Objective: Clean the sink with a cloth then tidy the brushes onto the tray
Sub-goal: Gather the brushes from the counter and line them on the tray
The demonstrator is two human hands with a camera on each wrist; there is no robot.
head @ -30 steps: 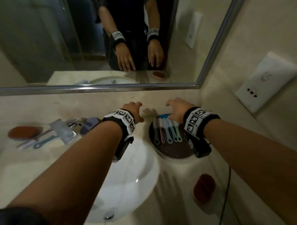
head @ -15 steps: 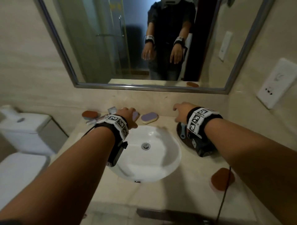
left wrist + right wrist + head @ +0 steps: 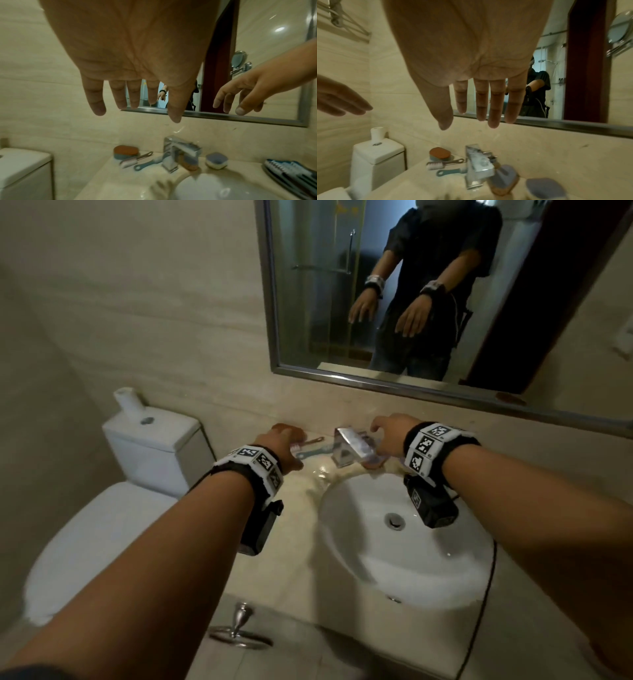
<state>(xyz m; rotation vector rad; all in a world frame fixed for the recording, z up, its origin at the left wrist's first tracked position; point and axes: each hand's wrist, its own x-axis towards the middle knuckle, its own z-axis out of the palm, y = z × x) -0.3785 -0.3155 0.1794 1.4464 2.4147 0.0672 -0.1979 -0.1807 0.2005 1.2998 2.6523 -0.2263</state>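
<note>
Both hands hover above the back of the table, each grip apart with straight fingers and holding nothing: the left hand (image 3: 279,445) over the pink-bristled brush (image 3: 133,161) and the blue brush (image 3: 148,163), the right hand (image 3: 390,433) over the chrome tap (image 3: 351,447). More brushes (image 3: 289,170) lie on the dark tray (image 3: 276,176) right of the white sink (image 3: 404,549).

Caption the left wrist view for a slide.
Open left hand hovers above the faucet, two loose brushes left of it, tray at right.
</note>
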